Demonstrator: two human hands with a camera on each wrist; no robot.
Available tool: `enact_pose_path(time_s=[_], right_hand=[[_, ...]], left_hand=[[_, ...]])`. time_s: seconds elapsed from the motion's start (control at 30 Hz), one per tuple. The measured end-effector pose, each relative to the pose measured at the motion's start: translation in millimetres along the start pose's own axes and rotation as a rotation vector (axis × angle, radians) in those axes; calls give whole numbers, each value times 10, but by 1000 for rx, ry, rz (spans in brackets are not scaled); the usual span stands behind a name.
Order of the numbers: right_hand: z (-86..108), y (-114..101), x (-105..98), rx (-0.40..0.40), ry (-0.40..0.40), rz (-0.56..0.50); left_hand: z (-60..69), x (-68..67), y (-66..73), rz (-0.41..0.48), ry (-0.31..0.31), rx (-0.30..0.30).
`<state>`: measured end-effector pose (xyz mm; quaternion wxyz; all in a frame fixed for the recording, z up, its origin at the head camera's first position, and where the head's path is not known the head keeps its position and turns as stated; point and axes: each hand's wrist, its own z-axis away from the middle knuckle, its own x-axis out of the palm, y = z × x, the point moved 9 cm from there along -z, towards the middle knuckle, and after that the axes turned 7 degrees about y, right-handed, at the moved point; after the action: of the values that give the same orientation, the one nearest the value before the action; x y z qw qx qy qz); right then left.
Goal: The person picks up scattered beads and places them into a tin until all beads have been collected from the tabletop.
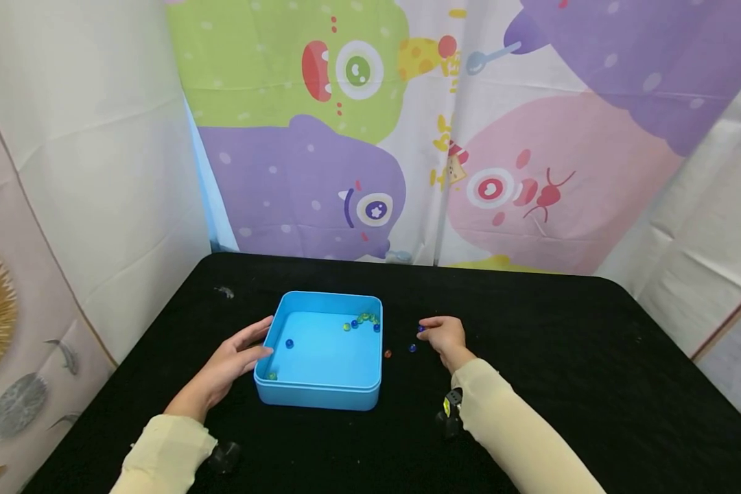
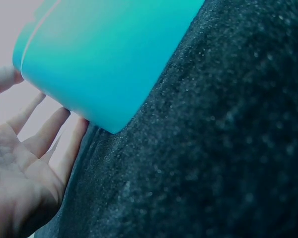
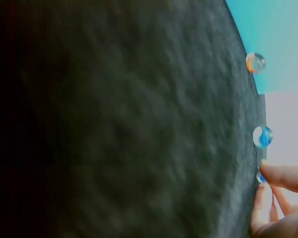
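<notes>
A square light-blue box [image 1: 318, 398] stands on the black table. Against its left side rests my left hand [image 1: 225, 367], fingers extended along the outer wall and thumb at the rim; the left wrist view shows the fingertips touching the wall [image 2: 104, 69]. To the right of the box, my right hand [image 1: 446, 339] pinches a blue marble [image 3: 260, 177] between thumb and finger at the table surface. Close by lies another blue marble [image 1: 412, 348]. An orange marble [image 1: 387, 353] sits beside the box's right wall.
Inside the box, several green and blue marbles gather near the far right corner. One blue marble [image 1: 289, 344] lies on the left of its floor, and a green marble [image 1: 272, 376] in the near left corner. A patterned curtain [image 1: 309, 185] hangs behind the table.
</notes>
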<state>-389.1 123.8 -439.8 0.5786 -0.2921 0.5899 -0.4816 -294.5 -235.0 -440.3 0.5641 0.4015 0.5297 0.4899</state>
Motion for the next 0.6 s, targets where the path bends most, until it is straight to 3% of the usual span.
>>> enact_pose_path(time_s=[0.3, 0.6], right_hand=[[-29, 12, -27, -2, -4, 42], [-25, 29, -54, 9, 12, 5]], left_hand=[[-13, 8, 5, 10, -9, -12], [1, 8, -4, 9, -8, -13]])
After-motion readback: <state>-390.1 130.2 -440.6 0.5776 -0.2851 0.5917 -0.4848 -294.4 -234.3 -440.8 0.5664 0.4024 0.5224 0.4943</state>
